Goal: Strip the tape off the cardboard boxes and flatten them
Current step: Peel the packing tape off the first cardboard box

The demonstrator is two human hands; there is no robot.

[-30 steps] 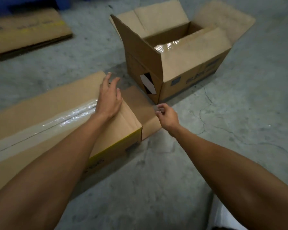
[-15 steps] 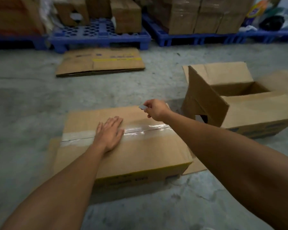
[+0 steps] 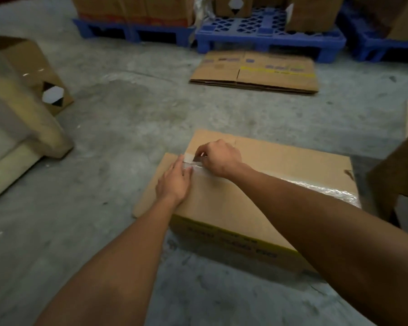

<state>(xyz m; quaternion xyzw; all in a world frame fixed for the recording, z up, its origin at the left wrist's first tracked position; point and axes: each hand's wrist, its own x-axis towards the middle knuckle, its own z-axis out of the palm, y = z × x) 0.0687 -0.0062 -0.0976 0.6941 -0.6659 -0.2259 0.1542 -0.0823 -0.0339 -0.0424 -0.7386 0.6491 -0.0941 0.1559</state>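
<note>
**Concrete floor, taped box at centre**

Grey concrete floor [image 3: 127,118] carries everything. On the sealed cardboard box [image 3: 257,203], the right hand [image 3: 218,158] has its fingers curled, pinching something small and dark at the tape's end; what it is cannot be told. Just beside it, the left hand [image 3: 174,182] lies flat with straight fingers pressing the box top. The clear tape [image 3: 325,188] runs along the box's long axis, from 10 o'clock toward 4 o'clock. A flattened box [image 3: 254,71] lies at 12 o'clock, before a blue pallet [image 3: 269,31]. An open box [image 3: 21,95] stands at 9 o'clock.
</note>
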